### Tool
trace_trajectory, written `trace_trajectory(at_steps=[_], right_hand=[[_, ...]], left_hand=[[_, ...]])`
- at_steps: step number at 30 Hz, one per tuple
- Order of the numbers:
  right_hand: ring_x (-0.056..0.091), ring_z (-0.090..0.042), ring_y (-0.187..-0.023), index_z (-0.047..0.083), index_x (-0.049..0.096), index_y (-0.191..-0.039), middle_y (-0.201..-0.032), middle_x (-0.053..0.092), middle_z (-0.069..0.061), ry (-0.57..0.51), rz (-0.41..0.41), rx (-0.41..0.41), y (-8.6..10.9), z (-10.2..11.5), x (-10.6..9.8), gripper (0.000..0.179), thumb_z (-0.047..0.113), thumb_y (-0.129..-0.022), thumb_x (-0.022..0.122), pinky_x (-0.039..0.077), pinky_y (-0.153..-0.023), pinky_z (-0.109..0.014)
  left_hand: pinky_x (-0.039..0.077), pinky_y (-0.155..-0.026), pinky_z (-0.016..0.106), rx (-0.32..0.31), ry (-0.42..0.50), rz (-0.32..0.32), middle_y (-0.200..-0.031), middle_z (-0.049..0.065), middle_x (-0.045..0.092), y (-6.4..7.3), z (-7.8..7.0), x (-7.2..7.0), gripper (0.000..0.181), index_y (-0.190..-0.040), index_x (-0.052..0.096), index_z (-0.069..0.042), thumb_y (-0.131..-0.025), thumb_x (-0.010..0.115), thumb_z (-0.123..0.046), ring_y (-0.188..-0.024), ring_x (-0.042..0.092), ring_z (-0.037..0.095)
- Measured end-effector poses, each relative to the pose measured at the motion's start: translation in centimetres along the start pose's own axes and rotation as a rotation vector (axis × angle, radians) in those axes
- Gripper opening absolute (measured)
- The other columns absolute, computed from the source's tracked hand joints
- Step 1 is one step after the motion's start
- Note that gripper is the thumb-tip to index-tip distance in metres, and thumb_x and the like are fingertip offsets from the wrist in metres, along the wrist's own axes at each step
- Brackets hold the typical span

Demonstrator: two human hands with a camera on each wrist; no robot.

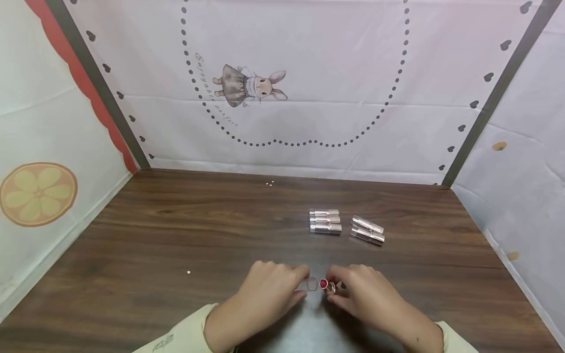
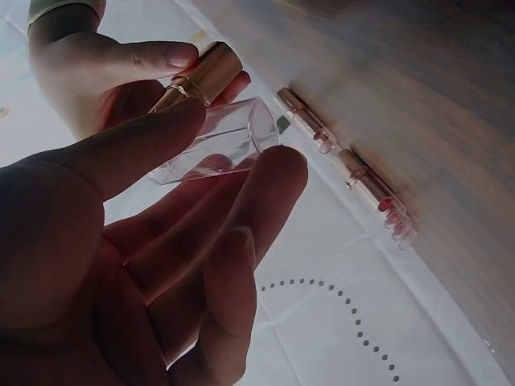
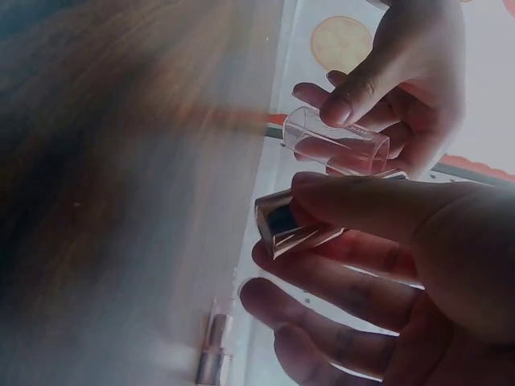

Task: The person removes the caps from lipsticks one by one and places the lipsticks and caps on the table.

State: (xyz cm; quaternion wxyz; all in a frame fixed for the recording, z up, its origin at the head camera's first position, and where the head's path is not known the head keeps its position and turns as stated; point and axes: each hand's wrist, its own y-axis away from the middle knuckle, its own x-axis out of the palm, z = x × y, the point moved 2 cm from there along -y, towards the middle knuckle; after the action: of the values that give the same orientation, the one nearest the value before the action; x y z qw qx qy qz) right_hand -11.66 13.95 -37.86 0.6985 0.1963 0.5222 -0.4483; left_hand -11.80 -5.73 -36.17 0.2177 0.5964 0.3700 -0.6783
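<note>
My left hand pinches a clear lipstick cap between thumb and fingers, its open end turned toward the right hand. In my right hand is a rose-gold lipstick tube, held by thumb and fingertips with its red tip pointing left at the cap. Cap and tube are close together, apart by a small gap in the head view. The left wrist view shows the see-through cap in front of the metal tube. The tube's shiny base faces the camera in the right wrist view.
Beyond the hands, three capped lipsticks lie side by side on the dark wooden table. Two more capped lipsticks lie slanted to their right. Small white bits dot the table. A printed cloth wall stands behind.
</note>
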Motion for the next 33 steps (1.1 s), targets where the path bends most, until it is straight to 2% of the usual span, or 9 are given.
trace_trajectory(at_steps=[4, 10, 17, 24, 28, 33], right_hand=[[0.070, -0.004, -0.077, 0.020, 0.069, -0.092, -0.087, 0.074, 0.010, -0.086, 0.030, 0.015, -0.2, -0.2, 0.3, 0.019, 0.018, -0.079, 0.083, 0.055, -0.067, -0.023], [0.069, -0.002, -0.077, 0.019, 0.070, -0.094, -0.087, 0.074, 0.009, -0.144, 0.067, 0.044, -0.4, -0.5, 0.5, 0.020, 0.017, -0.080, 0.083, 0.054, -0.068, -0.021], [0.054, 0.005, -0.066, 0.022, 0.069, -0.095, -0.078, 0.066, 0.016, -0.200, 0.092, 0.078, -0.5, -0.8, 1.2, 0.021, 0.018, -0.079, 0.083, 0.045, -0.060, -0.020], [0.051, 0.001, -0.066, 0.024, 0.068, -0.091, -0.077, 0.058, 0.015, -0.220, 0.097, 0.060, -0.4, -0.9, 2.2, 0.021, 0.019, -0.078, 0.084, 0.042, -0.059, -0.019], [0.048, 0.002, -0.064, 0.023, 0.068, -0.090, -0.073, 0.054, 0.013, -0.246, 0.097, 0.059, -0.4, -1.0, 2.5, 0.021, 0.016, -0.077, 0.084, 0.041, -0.056, -0.018], [0.049, 0.006, -0.058, 0.021, 0.067, -0.088, -0.065, 0.056, 0.017, -0.299, 0.126, 0.071, -0.6, -1.2, 2.7, 0.019, 0.014, -0.080, 0.082, 0.043, -0.054, -0.018]], left_hand=[[0.032, -0.042, 0.028, 0.003, 0.016, 0.021, -0.064, -0.009, 0.066, -0.1, 0.1, 0.3, 0.024, -0.094, 0.067, -0.023, -0.081, 0.080, -0.038, -0.049, 0.057, 0.013], [0.035, -0.045, 0.025, 0.012, 0.075, 0.060, -0.067, -0.010, 0.066, -0.5, 0.2, 0.7, 0.023, -0.096, 0.066, -0.022, -0.083, 0.079, -0.037, -0.050, 0.055, 0.009], [0.034, -0.045, 0.025, -0.003, 0.105, 0.118, -0.067, -0.010, 0.065, -0.5, 0.3, 1.5, 0.023, -0.095, 0.063, -0.021, -0.085, 0.077, -0.037, -0.050, 0.052, 0.008], [0.033, -0.043, 0.027, 0.023, 0.103, 0.134, -0.063, -0.011, 0.057, -0.3, 0.2, 2.4, 0.025, -0.088, 0.058, -0.022, -0.085, 0.076, -0.039, -0.051, 0.051, 0.010], [0.033, -0.043, 0.027, 0.023, 0.105, 0.133, -0.063, -0.011, 0.058, -0.3, 0.1, 2.7, 0.025, -0.088, 0.059, -0.022, -0.085, 0.076, -0.040, -0.051, 0.053, 0.010], [0.034, -0.044, 0.027, 0.009, 0.106, 0.144, -0.064, -0.011, 0.060, -0.5, 0.2, 2.8, 0.025, -0.089, 0.061, -0.022, -0.084, 0.077, -0.039, -0.052, 0.054, 0.010]])
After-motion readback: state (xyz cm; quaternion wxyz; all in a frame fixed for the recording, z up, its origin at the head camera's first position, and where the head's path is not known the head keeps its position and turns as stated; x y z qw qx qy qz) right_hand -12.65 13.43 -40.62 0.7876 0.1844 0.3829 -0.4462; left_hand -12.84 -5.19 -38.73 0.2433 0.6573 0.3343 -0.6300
